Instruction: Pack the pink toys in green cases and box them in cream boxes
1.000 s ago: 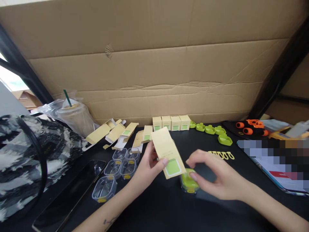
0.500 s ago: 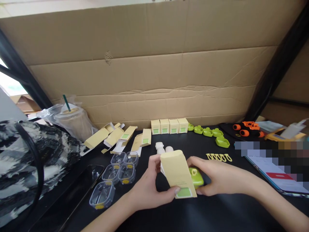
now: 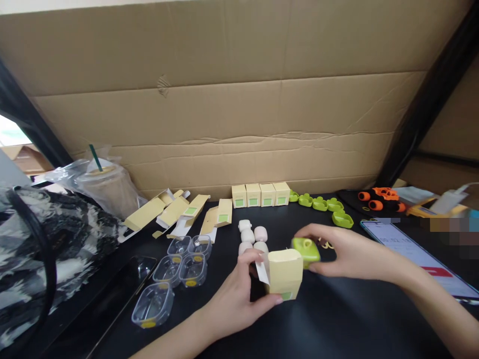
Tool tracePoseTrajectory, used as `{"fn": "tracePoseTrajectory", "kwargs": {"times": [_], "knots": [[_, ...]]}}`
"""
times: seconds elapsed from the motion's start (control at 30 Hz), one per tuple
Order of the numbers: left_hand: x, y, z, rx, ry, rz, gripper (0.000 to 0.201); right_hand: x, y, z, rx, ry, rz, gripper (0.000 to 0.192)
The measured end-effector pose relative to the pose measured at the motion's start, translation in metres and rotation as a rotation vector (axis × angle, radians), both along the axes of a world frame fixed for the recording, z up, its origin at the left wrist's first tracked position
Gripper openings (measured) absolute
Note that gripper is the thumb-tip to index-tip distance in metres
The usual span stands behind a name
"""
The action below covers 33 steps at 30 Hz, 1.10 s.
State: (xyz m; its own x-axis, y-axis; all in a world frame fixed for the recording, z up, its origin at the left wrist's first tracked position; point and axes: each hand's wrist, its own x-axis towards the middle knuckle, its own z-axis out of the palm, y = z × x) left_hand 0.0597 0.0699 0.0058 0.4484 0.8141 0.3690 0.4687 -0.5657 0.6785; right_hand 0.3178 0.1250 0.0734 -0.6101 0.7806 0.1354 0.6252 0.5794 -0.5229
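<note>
My left hand (image 3: 237, 296) grips a small cream carton (image 3: 286, 271) with a green label low on its front. A white flap sticks out at the carton's left side. In my right hand (image 3: 339, 252) is a lime-green rounded case (image 3: 305, 253) with a pale yellow loop on top, just right of the carton. Beyond the carton stand several small whitish, rounded pieces (image 3: 247, 236), the nearest partly hidden by my left fingers. My right hand covers most of the yellow loops (image 3: 328, 245) on the table.
Clear plastic tubs (image 3: 152, 305) stand at left, near a dark phone (image 3: 108, 304). Behind lie unfolded cartons (image 3: 174, 212), a row of closed cartons (image 3: 253, 195) and green open shells (image 3: 342, 219). At right are an orange toy car (image 3: 385, 198) and a lit phone (image 3: 415, 254).
The carton has turned, its face now foreshortened and its side flap showing. My right hand has shifted up and right with the green case, over the yellow loops. More whitish pieces show.
</note>
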Motion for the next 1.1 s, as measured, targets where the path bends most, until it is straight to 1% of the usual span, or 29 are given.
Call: {"fn": "tracePoseTrajectory", "kwargs": {"times": [0.1,0.17,0.23,0.3,0.4,0.47,0.53,0.63,0.77,0.87,0.93,1.0,1.1], "knots": [[0.001,0.000,-0.006,-0.048,-0.029,0.031,0.053,-0.009,0.000,0.003,0.068,0.266,-0.115,0.045],[0.001,0.000,-0.006,-0.059,-0.037,0.029,0.052,-0.022,-0.005,0.004,0.055,0.461,-0.151,0.050],[0.001,0.000,-0.005,-0.069,-0.049,0.019,0.050,-0.036,-0.012,0.004,-0.029,0.595,-0.099,0.050],[0.002,0.000,-0.003,-0.091,-0.069,0.013,0.050,-0.045,-0.018,0.005,-0.153,0.647,0.000,0.048],[0.002,-0.001,-0.001,-0.142,-0.090,0.017,0.051,-0.046,-0.024,0.008,-0.295,0.602,0.121,0.049],[0.003,0.000,0.001,-0.161,-0.090,0.008,0.051,-0.041,-0.024,0.010,-0.317,0.537,0.161,0.049],[0.003,0.000,0.001,-0.145,-0.089,-0.008,0.049,-0.037,-0.022,0.011,-0.302,0.500,0.163,0.047],[0.003,0.000,0.000,-0.104,-0.076,-0.001,0.048,-0.035,-0.018,0.009,-0.308,0.509,0.121,0.044],[0.002,-0.001,-0.002,-0.095,-0.052,0.006,0.050,-0.038,-0.013,0.005,-0.434,0.528,-0.005,0.047],[0.000,0.000,0.000,0.010,-0.002,-0.019,0.048,-0.039,-0.011,0.003,-0.487,0.561,-0.083,0.049],[-0.001,0.001,0.002,0.115,0.032,-0.056,0.045,-0.038,-0.010,0.002,-0.490,0.566,-0.093,0.050],[-0.002,0.002,0.003,0.190,0.049,-0.090,0.043,-0.036,-0.009,0.001,-0.451,0.537,-0.079,0.050],[-0.002,0.004,0.005,0.263,0.045,-0.118,0.043,-0.032,-0.008,0.001,-0.268,0.484,-0.033,0.046]]}}
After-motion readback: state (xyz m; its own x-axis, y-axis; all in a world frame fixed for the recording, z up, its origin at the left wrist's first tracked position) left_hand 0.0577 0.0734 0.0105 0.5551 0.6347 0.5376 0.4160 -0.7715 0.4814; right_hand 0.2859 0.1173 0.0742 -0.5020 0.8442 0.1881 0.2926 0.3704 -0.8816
